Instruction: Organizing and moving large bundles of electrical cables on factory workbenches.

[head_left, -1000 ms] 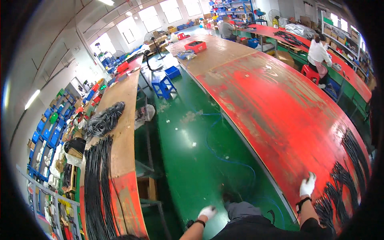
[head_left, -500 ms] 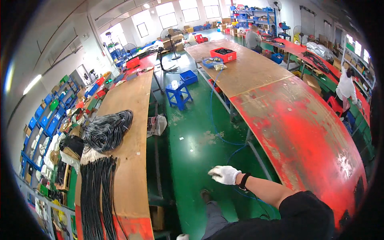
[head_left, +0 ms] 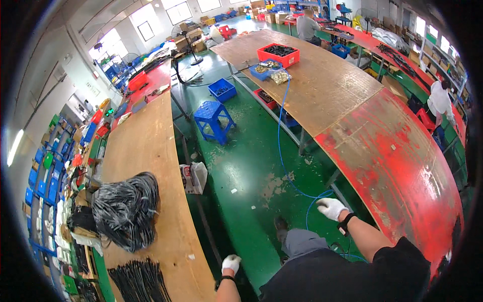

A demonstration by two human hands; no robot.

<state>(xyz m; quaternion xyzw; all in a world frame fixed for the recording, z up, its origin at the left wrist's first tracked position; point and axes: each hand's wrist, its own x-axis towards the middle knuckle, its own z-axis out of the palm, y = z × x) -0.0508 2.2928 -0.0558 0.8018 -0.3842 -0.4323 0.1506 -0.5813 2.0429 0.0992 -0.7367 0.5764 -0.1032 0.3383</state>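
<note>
My right hand [head_left: 332, 208], in a white glove with a black band at the wrist, hangs over the green floor beside the red-stained right table [head_left: 387, 151]. Its fingers are apart and slightly bent, holding nothing. Low in the picture, next to the left table's edge, is my left hand [head_left: 231, 265], also gloved in white. Its fingers look curled in, with nothing seen in them. On the left table [head_left: 143, 136] lie a big coil of black and grey cables [head_left: 128, 211] and a bundle of straight black cables [head_left: 140, 282]. Neither hand touches them.
A blue stool [head_left: 214, 121] and a blue bin [head_left: 222, 90] stand in the aisle. A blue hose [head_left: 282, 151] trails from the right table to the floor. That table bears a red crate [head_left: 278, 54] of black parts. Two people [head_left: 308, 27] are farther off, right of centre.
The view has moved forward along the aisle and tilted down. The stool and crate appear nearer. My left hand has come further into view; my right hand now hangs closer to the right table.
</note>
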